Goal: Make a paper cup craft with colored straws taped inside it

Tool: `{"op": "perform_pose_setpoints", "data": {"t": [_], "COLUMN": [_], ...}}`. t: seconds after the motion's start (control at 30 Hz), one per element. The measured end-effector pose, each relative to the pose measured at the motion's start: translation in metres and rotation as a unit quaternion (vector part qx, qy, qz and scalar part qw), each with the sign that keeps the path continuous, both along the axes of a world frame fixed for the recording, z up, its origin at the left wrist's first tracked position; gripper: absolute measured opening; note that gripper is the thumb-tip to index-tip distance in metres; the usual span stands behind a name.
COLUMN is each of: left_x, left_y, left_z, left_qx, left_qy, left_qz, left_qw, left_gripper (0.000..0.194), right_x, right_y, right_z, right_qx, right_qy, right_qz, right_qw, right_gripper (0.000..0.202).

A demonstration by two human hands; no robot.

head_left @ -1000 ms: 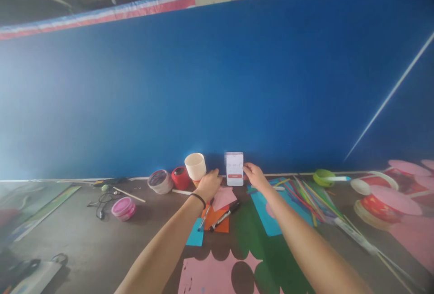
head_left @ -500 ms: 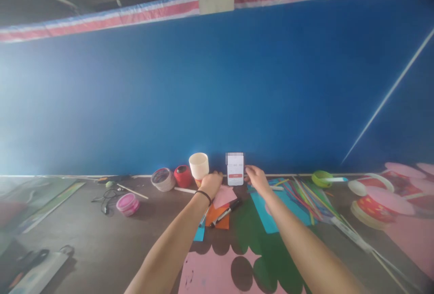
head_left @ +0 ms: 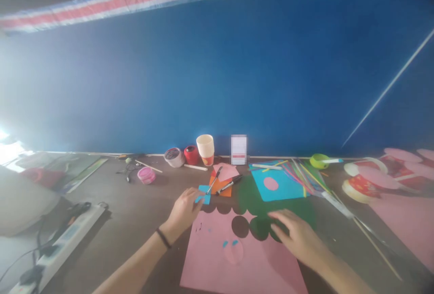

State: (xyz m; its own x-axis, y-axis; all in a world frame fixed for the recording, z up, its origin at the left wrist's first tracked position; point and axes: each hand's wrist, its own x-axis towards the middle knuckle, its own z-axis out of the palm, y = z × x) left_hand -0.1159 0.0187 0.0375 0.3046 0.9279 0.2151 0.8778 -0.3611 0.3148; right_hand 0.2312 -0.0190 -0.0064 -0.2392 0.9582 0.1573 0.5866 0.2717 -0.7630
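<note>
**Two parted hands over cut paper**

The left hand (head_left: 185,206), fingers loosely spread, reaches the blue scrap (head_left: 207,200); whether it touches cannot be told, and nothing shows in its grasp. The right hand (head_left: 293,235) is open, thumb apart from the fingers and nothing visibly held, over the edges of the pink sheet (head_left: 264,269) and green paper (head_left: 249,197). The pink sheet lies on the surface (head_left: 135,215) between the forearms, its far edge scalloped. On it lies a pink circle (head_left: 233,255) with two small blue pieces (head_left: 230,243). Beyond, a phone (head_left: 239,150) stands upright by the blue wall (head_left: 217,72).
</note>
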Motion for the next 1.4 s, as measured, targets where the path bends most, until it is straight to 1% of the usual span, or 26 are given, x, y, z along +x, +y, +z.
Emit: {"op": "perform_pose_setpoints", "data": {"t": [0.07,0.13,0.17,0.2,0.23,0.3,0.4,0.57,0.63,0.73,0.8,0.87,0.93,1.03,1.1,1.17,1.27,1.4], "left_x": [-0.004,0.0,0.003,0.006,0.009,0.011,0.009,0.008,0.01,0.016,0.024,0.038,0.056,0.083,0.095,0.102,0.106,0.107], "left_y": [-0.04,-0.075,-0.089,-0.1,-0.108,-0.116,-0.116,-0.105,-0.093,-0.064,-0.044,-0.032,-0.03,-0.045,-0.057,-0.066,-0.071,-0.072], "left_z": [-0.008,-0.018,-0.022,-0.027,-0.03,-0.037,-0.039,-0.029,-0.027,-0.025,-0.022,-0.018,-0.013,-0.009,-0.012,-0.02,-0.038,-0.059], "left_qx": [-0.02,-0.047,-0.062,-0.078,-0.091,-0.111,-0.119,-0.106,-0.084,-0.029,-0.018,-0.017,-0.016,-0.044,-0.069,-0.069,-0.053,-0.033], "left_qy": [-0.045,-0.032,-0.019,-0.003,0.009,0.026,0.034,0.017,-0.005,-0.054,-0.071,-0.067,-0.06,-0.06,-0.056,-0.049,-0.034,-0.015], "left_qz": [-0.032,-0.079,-0.094,-0.116,-0.124,-0.128,-0.124,-0.125,-0.094,-0.035,-0.014,-0.005,-0.02,-0.088,-0.145,-0.171,-0.166,-0.151], "left_qw": [0.998,0.995,0.993,0.99,0.988,0.985,0.985,0.986,0.992,0.998,0.997,0.998,0.998,0.993,0.985,0.982,0.984,0.988], "left_gripper": [0.025,0.032,0.04,0.048,0.055,0.063,0.057,0.04,0.032,0.025,0.024,0.024,0.026,0.031,0.036,0.046,0.059,0.061], "right_x": [-0.003,-0.008,-0.011,-0.014,-0.016,-0.02,-0.022,-0.022,-0.023,-0.029,-0.033,-0.034,-0.03,-0.012,0.004,0.019,0.033,0.037], "right_y": [-0.034,-0.056,-0.062,-0.067,-0.069,-0.071,-0.07,-0.066,-0.064,-0.062,-0.063,-0.065,-0.067,-0.066,-0.062,-0.056,-0.042,-0.015], "right_z": [-0.007,-0.014,-0.017,-0.019,-0.021,-0.022,-0.022,-0.02,-0.018,-0.014,-0.01,-0.007,-0.003,0.001,0.003,0.004,0.004,-0.004], "right_qx": [0.015,0.019,0.017,0.014,0.011,0.01,0.015,0.008,0.0,-0.012,-0.018,-0.019,-0.011,-0.002,0.001,0.01,0.028,0.032], "right_qy": [-0.041,-0.077,-0.101,-0.128,-0.156,-0.201,-0.23,-0.23,-0.222,-0.204,-0.192,-0.182,-0.174,-0.176,-0.185,-0.196,-0.219,-0.271], "right_qz": [0.053,0.088,0.098,0.104,0.107,0.108,0.106,0.1,0.1,0.094,0.086,0.082,0.073,0.039,0.011,-0.012,-0.032,-0.033], "right_qw": [0.998,0.993,0.99,0.986,0.982,0.973,0.967,0.968,0.97,0.974,0.977,0.98,0.982,0.984,0.983,0.981,0.975,0.962], "right_gripper": [0.036,0.043,0.045,0.045,0.045,0.042,0.04,0.042,0.042,0.04,0.04,0.04,0.039,0.04,0.039,0.036,0.036,0.044]}}
